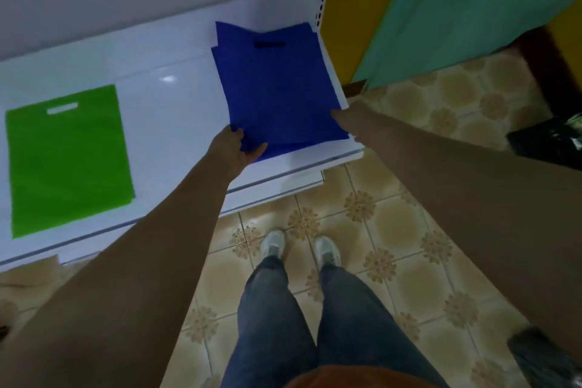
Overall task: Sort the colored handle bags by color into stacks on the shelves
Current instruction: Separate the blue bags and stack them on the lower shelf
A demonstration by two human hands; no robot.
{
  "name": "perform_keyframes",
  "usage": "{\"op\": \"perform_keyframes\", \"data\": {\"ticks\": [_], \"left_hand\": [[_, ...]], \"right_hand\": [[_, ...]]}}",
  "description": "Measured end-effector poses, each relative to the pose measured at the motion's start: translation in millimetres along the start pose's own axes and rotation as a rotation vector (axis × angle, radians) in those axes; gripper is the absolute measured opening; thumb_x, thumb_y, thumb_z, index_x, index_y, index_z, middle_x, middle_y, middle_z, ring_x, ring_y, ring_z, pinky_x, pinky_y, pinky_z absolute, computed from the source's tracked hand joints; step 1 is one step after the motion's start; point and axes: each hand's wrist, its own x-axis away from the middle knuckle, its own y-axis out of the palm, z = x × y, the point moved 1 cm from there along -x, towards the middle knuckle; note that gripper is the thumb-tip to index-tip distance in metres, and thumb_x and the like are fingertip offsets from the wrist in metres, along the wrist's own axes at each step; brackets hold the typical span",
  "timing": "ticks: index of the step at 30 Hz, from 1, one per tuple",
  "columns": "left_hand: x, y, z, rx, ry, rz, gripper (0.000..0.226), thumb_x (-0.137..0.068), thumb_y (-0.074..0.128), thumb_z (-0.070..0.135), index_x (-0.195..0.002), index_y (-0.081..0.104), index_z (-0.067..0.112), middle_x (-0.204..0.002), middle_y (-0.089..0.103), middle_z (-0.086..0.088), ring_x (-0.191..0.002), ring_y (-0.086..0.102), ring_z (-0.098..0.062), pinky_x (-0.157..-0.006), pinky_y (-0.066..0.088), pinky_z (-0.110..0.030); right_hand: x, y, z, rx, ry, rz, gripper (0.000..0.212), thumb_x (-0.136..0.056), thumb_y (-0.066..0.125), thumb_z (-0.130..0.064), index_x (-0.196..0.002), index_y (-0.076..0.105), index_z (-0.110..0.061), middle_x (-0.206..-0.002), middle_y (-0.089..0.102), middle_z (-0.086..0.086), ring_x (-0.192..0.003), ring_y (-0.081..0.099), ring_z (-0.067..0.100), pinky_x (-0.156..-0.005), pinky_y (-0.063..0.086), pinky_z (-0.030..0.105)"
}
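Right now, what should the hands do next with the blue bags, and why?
Probably slide the top blue bag square onto the ones beneath, then let go. The left hand grips its near corner and the right hand touches its right edge. The bag sits twisted, so other blue edges peek out at the back and front. The green bag lies flat farther left on the same white shelf.

A single wide-angle camera worn on the person's head looks steeply down and forward. It takes in the white shelf (176, 94) close ahead at arm's reach, both outstretched forearms running up from the lower corners, and the tiled floor (409, 230) with the wearer's own legs and shoes directly below.
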Motion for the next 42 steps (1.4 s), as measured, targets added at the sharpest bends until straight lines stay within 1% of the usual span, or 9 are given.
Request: {"op": "perform_keyframes", "data": {"ticks": [4, 9, 12, 14, 16, 23, 30, 33, 42], "left_hand": [[-14, 8, -15, 0.051, 0.061, 0.021, 0.031, -0.098, 0.037, -0.006, -0.112, 0.058, 0.012, -0.127, 0.054, -0.009, -0.097, 0.06, -0.03, -0.064, 0.062, -0.041], [-20, 10, -26, 0.053, 0.095, 0.041, 0.031, -0.099, 0.035, -0.005, -0.117, 0.056, 0.01, -0.127, 0.052, -0.009, -0.095, 0.059, -0.029, -0.06, 0.061, -0.038], [-27, 6, -23, -0.416, 0.133, 0.152, 0.034, -0.101, 0.044, 0.014, -0.135, 0.045, 0.008, -0.136, 0.046, -0.013, -0.099, 0.057, -0.029, -0.063, 0.058, -0.037], [-30, 1, -18, -0.986, 0.21, 0.326, 0.048, -0.099, 0.046, 0.027, -0.143, 0.037, 0.009, -0.142, 0.039, -0.017, -0.117, 0.048, -0.035, -0.085, 0.05, -0.042], [-30, -4, -19, -1.232, 0.251, 0.407, 0.056, -0.097, 0.047, 0.03, -0.147, 0.031, 0.011, -0.141, 0.034, -0.018, -0.125, 0.041, -0.039, -0.095, 0.041, -0.044], [-37, -3, -22, -1.111, 0.294, 0.163, 0.042, -0.094, 0.052, 0.023, -0.131, 0.047, 0.004, -0.13, 0.05, -0.017, -0.097, 0.052, -0.026, -0.078, 0.042, -0.032], [22, -30, -5, -1.203, 0.476, 0.27, 0.072, -0.096, 0.054, 0.032, -0.154, 0.019, 0.008, -0.152, 0.031, -0.017, -0.135, 0.039, -0.034, -0.104, 0.038, -0.039], [87, -62, 0, -1.181, 0.587, 0.365, 0.072, -0.097, 0.054, 0.033, -0.155, 0.019, 0.01, -0.154, 0.027, -0.019, -0.14, 0.032, -0.034, -0.113, 0.03, -0.04], [260, -196, -18, -0.942, 0.698, 0.669, 0.064, -0.099, 0.05, 0.034, -0.153, 0.025, 0.011, -0.15, 0.033, -0.015, -0.138, 0.032, -0.032, -0.11, 0.03, -0.039]], "right_hand": [[-3, 17, 29, -0.018, -0.015, -0.034, 0.036, -0.096, 0.055, -0.028, -0.123, 0.052, -0.004, -0.115, 0.058, 0.01, -0.095, 0.055, 0.024, -0.077, 0.048, 0.031], [-5, 14, 35, 0.011, -0.087, -0.026, 0.052, -0.096, 0.056, -0.026, -0.14, 0.039, -0.006, -0.132, 0.052, 0.011, -0.107, 0.054, 0.025, -0.082, 0.04, 0.026], [-6, 10, 32, 0.037, -0.162, -0.078, 0.06, -0.092, 0.061, -0.029, -0.144, 0.035, -0.011, -0.137, 0.05, 0.006, -0.118, 0.052, 0.026, -0.088, 0.042, 0.027], [-5, 9, 31, 0.063, -0.175, -0.122, 0.064, -0.09, 0.064, -0.03, -0.143, 0.034, -0.012, -0.134, 0.049, 0.001, -0.118, 0.052, 0.024, -0.089, 0.042, 0.027], [-6, 12, 33, 0.112, -0.177, -0.141, 0.061, -0.086, 0.066, -0.03, -0.138, 0.04, -0.014, -0.13, 0.053, 0.003, -0.112, 0.055, 0.023, -0.087, 0.045, 0.028], [0, 17, 28, 0.192, -0.23, -0.15, 0.071, -0.083, 0.064, -0.033, -0.145, 0.033, -0.018, -0.13, 0.053, 0.006, -0.113, 0.055, 0.027, -0.097, 0.05, 0.041], [28, 19, -9, 0.437, -0.329, -0.02, 0.085, -0.091, 0.05, -0.055, -0.154, 0.012, -0.014, -0.151, 0.033, 0.013, -0.132, 0.041, 0.033, -0.107, 0.04, 0.044], [78, 36, -71, 0.515, -0.542, 0.035, 0.081, -0.094, 0.045, -0.056, -0.155, 0.011, -0.014, -0.156, 0.025, 0.013, -0.138, 0.03, 0.038, -0.109, 0.035, 0.051], [320, 165, -218, 0.455, -1.312, -0.307, 0.063, -0.098, 0.045, -0.045, -0.152, 0.027, -0.017, -0.151, 0.039, 0.011, -0.137, 0.037, 0.027, -0.11, 0.033, 0.037]]}}
